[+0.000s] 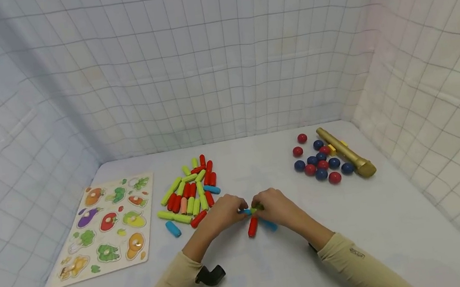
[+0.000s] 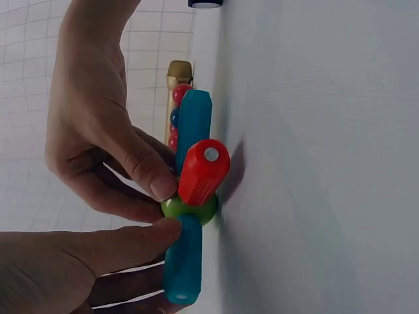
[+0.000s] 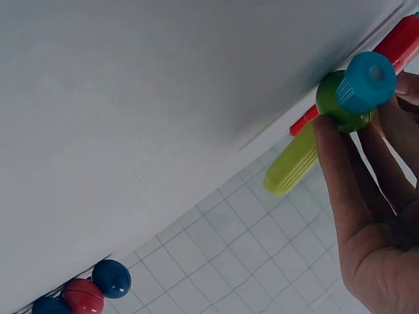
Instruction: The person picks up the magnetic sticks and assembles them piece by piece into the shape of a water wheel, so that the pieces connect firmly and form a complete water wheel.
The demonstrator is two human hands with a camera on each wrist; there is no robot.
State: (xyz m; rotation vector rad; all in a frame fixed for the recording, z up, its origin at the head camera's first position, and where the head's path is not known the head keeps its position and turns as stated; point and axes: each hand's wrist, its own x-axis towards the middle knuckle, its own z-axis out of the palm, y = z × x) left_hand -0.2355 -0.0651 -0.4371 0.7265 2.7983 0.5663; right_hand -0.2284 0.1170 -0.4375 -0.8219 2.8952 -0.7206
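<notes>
My two hands meet at the middle of the table around a small build of magnetic sticks on a green ball (image 2: 208,208). In the left wrist view, my left hand (image 1: 226,210) pinches a blue stick (image 2: 183,261) between thumb and fingers, close to the ball. My right hand (image 1: 277,208) pinches at the green ball with thumb and fingertips. A red stick (image 2: 204,170) and another blue stick (image 2: 195,118) stick out from the ball. The right wrist view also shows a yellow-green stick (image 3: 292,162) joined to it, beside a fingertip.
Left of my hands lies a pile of red, yellow-green and blue sticks (image 1: 191,204). A vegetable puzzle board (image 1: 150,195) is at the far left. Red and blue balls (image 1: 321,174) lie at the back right, beside a gold microphone-shaped object (image 1: 348,153). Gridded cloth walls (image 1: 204,70) enclose the table.
</notes>
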